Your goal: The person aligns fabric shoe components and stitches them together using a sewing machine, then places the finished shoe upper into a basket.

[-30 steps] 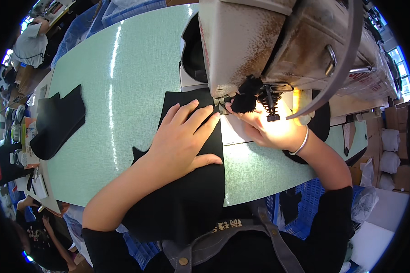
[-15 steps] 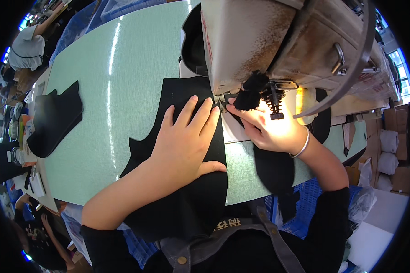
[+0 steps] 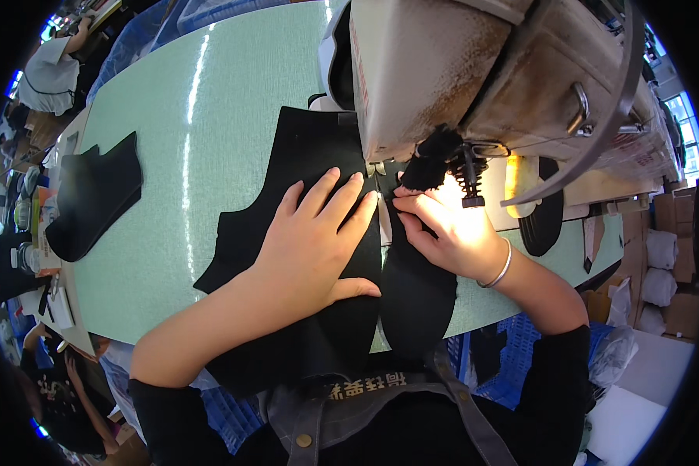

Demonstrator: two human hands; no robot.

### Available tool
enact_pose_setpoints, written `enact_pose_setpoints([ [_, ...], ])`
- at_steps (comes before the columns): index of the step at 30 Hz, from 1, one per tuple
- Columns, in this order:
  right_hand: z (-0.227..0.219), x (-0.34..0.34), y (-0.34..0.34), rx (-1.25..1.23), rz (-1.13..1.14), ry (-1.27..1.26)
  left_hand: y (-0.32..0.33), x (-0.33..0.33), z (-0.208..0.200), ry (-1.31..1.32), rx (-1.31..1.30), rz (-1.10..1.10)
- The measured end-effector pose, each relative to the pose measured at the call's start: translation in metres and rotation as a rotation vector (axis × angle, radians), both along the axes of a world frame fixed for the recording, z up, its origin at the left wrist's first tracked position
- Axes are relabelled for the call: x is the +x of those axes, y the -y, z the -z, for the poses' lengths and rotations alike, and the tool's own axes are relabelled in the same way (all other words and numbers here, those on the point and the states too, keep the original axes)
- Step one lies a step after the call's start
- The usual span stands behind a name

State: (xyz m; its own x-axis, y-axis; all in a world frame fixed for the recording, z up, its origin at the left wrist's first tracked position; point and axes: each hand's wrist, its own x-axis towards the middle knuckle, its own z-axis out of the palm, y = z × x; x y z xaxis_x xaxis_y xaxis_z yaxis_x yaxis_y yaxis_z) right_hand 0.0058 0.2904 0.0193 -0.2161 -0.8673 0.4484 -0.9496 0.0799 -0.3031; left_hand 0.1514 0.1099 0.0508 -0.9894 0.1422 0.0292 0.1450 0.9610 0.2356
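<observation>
A large black fabric panel lies on the pale green table, its right edge running up to the presser foot of a sewing machine. My left hand rests flat on this panel with fingers apart. My right hand has its fingers closed on the edge of a smaller, rounded black fabric piece, just right of the presser foot. The two pieces lie side by side, with a narrow gap between them in front of the foot. Bright lamp light washes out part of my right hand.
At the left of the table lies another black cut piece. Several rounded black pieces lie right of the machine, near a yellow cylinder. A blue crate stands below the table's near edge. Other people are at the far left.
The large panel has moved away from me, past the presser foot. The smaller piece has swung left, close alongside it. My right hand has shifted slightly left and down, its fingers tighter together.
</observation>
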Motion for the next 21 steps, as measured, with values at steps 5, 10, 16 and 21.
enact_pose_setpoints([
  [5, 0.001, 0.002, -0.001, 0.072, 0.009, 0.034, 0.008, -0.001, 0.004, -0.023, 0.013, 0.051],
  [10, 0.001, 0.002, 0.001, 0.122, 0.01, 0.014, 0.014, -0.005, 0.006, -0.036, 0.011, 0.057],
  [16, 0.008, -0.005, 0.002, 0.109, 0.005, 0.127, 0.024, -0.015, 0.011, -0.049, 0.023, 0.081],
  [21, 0.008, -0.016, 0.002, 0.105, 0.015, 0.055, 0.028, -0.026, 0.017, -0.085, 0.038, 0.086],
])
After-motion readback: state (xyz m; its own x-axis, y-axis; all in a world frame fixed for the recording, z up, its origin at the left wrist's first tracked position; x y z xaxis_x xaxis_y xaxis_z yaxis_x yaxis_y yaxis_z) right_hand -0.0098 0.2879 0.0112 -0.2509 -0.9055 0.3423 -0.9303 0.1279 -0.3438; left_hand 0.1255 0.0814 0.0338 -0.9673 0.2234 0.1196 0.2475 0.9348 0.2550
